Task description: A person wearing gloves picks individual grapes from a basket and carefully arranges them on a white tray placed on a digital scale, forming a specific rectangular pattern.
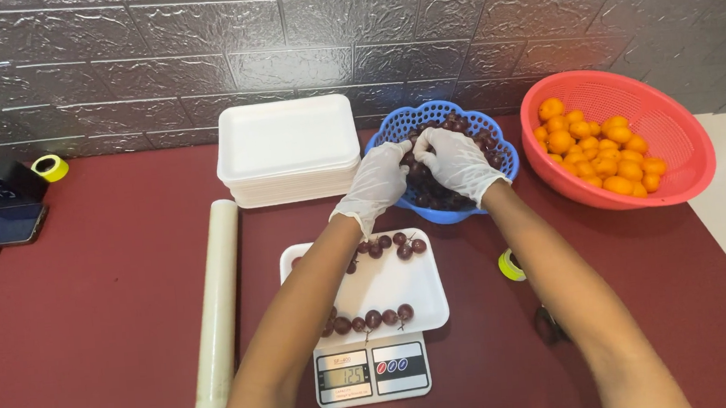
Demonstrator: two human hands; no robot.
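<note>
Head view: left hand and right hand grip dark grapes in blue basket.

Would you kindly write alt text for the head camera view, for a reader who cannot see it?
Two gloved hands, left hand and right hand, reach into a blue basket of dark grapes. Nearer, a white tray with a few grapes sits on a scale; a red basket of small orange fruit stands right.

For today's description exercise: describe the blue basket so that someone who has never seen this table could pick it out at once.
On the dark red table, look along the back edge by the grey wall. Between the stack of white foam trays and the red basket of small orange fruit sits the blue basket. It alone has a scalloped rim, holds dark grapes, and has both gloved hands in it.
</note>
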